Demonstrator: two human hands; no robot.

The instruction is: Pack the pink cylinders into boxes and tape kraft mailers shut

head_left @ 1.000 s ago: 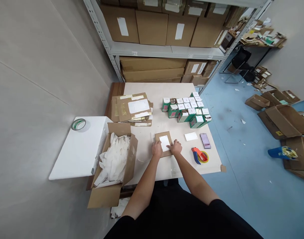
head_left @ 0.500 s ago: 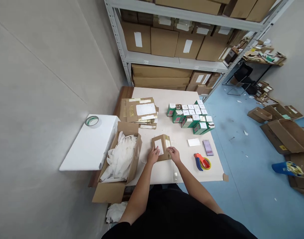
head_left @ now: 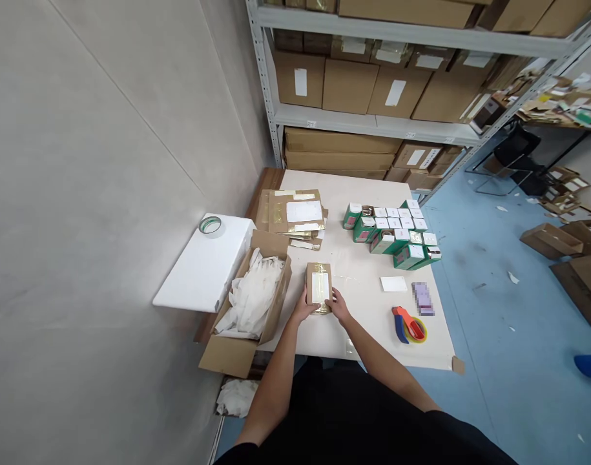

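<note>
Holding hands: From where I stand, the left hand [head_left: 303, 309] and right hand [head_left: 340, 305] clasp the lower sides of a small brown parcel [head_left: 319, 287], thumbs over its upper face. The other fingers seem to curl round the sides, partly hidden; how firmly they press, I cannot tell.
Taped parcel: Shiny tape and a white label cover its face. It is over the near middle of the table [head_left: 363, 290]; whether it touches the top is unclear.
Handwork: This looks like turning or steadying a sealed parcel. Moving it from this grip would call for even pressure from both palms.
Near table edge: It runs beneath the forearms, not far below the parcel.
Open carton [head_left: 278, 300]: On the left, filled with crumpled white paper [head_left: 256, 294]; its raised walls narrow that side.
Tape dispenser [head_left: 409, 323]: On the right, red and blue, near a white card [head_left: 393, 284].
Bare tabletop: The freest lane runs straight ahead, between a cardboard stack [head_left: 295, 210] on the left and green boxes [head_left: 396, 226] on the right.
Shelving [head_left: 343, 121]: Loaded with cartons, it closes off the far edge.
</note>
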